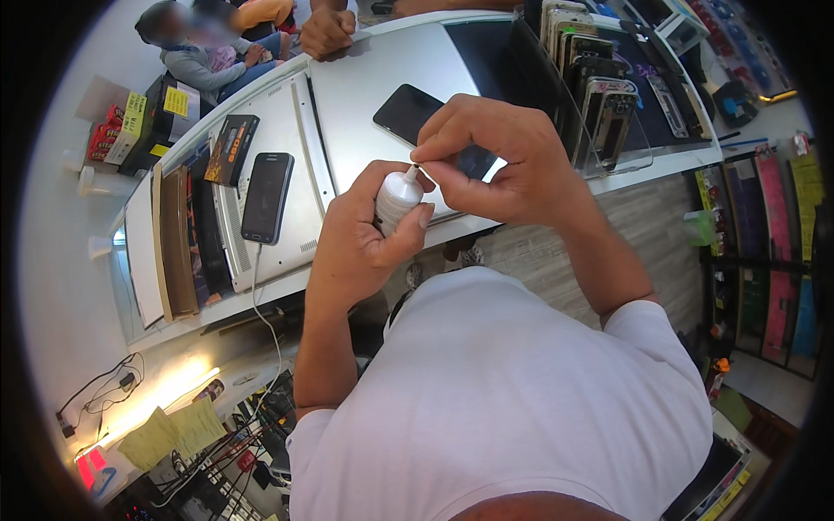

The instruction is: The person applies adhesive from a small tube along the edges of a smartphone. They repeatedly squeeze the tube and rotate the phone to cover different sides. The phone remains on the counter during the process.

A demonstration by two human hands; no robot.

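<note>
My left hand [347,234] is wrapped round a white squeeze bottle [397,204] with a narrow nozzle, held tilted above the table's front edge. My right hand [504,165] has its thumb and forefinger pinched together right at the nozzle's tip. A tiny dark bit shows there, too small to name. Behind my hands a dark-screened smartphone [407,111] lies on a silver panel, its right part covered by my right hand. To the left rests another black smartphone [268,198], with a white cable [255,278] running from its lower end.
A black and orange box [232,149] lies beyond the left phone. Phone frames [604,117] stand in a clear rack at the right. Across the table are another person's hand [327,33] and seated people [200,65]. Wires and papers [174,434] crowd the lower left.
</note>
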